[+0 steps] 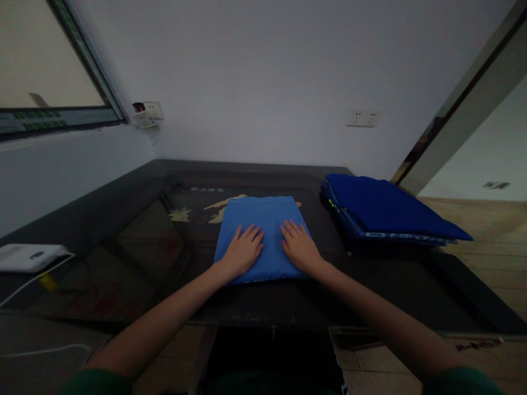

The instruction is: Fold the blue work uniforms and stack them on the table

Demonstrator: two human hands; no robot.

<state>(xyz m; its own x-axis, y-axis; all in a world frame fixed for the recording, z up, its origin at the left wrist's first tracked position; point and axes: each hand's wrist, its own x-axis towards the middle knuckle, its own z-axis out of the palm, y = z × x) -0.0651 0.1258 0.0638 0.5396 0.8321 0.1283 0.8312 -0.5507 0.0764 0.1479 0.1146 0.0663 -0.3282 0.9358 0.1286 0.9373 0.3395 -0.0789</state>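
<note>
A light blue folded cloth (pixel 263 216) lies flat on the dark glass-topped table (pixel 144 258) straight in front of me. My left hand (pixel 242 250) rests palm down on the cloth's near left part, fingers stretched out and slightly spread. My right hand (pixel 299 245) lies flat on the near right part, fingers extended the same way. Both hands hold nothing. The two hands lie close together, a small gap between them.
A stack of dark blue folded cloths (pixel 382 211) sits at the table's right. A white device (pixel 28 257) with a white cable (pixel 24 285) lies at the left edge. Wall sockets (pixel 362 117) and a window (pixel 45 60) are behind. Wooden floor (pixel 494 236) lies to the right.
</note>
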